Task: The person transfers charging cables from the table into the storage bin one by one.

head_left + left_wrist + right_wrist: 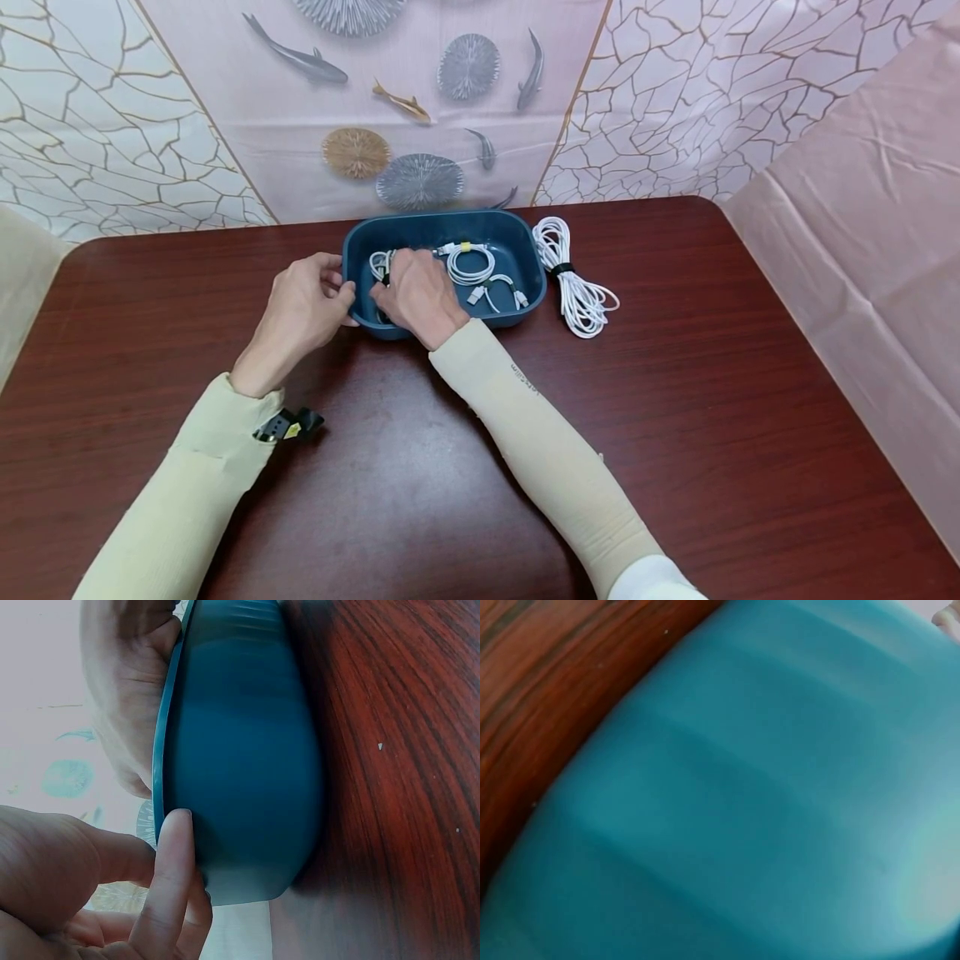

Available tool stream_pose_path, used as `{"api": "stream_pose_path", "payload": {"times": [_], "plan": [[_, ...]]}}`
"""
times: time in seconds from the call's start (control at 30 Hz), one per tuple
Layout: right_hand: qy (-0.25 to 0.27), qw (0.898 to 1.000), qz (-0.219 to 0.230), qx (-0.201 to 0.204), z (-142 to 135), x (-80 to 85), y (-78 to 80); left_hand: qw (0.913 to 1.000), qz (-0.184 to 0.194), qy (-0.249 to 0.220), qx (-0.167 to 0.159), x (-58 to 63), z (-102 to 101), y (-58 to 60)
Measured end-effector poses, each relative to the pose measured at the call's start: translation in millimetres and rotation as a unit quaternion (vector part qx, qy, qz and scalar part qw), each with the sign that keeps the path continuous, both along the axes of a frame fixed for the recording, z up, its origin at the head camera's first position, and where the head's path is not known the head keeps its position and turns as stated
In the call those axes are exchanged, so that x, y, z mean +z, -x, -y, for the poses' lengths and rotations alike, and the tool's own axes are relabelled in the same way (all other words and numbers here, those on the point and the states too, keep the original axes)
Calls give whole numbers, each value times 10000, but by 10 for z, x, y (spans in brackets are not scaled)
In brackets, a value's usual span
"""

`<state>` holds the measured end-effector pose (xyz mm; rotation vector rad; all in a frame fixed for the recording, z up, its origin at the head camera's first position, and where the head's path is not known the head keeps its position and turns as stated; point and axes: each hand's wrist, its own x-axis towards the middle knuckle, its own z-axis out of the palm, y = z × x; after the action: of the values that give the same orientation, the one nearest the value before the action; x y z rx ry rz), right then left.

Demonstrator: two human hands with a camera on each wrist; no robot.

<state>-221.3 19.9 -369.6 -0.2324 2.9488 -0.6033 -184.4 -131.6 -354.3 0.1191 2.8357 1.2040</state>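
Note:
A dark blue plastic box (528, 250) with rounded corners stands near the table's far edge. My left hand (307, 300) pinches its left rim, one fingertip lying against the outer wall in the left wrist view. My right hand (422, 296) reaches down into the box's left half, over a coiled white cable (377, 265). Its fingertips are hidden, so whether they grip that cable cannot be told. To the right inside the box lie a white cable coil (471, 265) with a yellow tie and a short white cable (498, 287) with a green tie. Only the box's outer wall (727, 795) fills the right wrist view.
A long white cable bundle (573, 283) with a black strap lies on the table just right of the box. The dark red-brown table (712, 400) meets patterned cloth (420, 100) at the back and pink cloth (862, 233) on the right.

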Motion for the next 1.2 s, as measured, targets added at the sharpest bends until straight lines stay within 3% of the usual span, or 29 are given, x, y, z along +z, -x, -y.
{"api": "stream_pose_path", "payload": {"times": [0.9, 1.2], "plan": [[103, 9997, 194, 45, -6, 7, 10, 10000, 34, 13, -17, -2, 9, -9], [65, 9999, 92, -109, -68, 45, 13, 9999, 83, -48, -33, -3, -1, -2]]}}
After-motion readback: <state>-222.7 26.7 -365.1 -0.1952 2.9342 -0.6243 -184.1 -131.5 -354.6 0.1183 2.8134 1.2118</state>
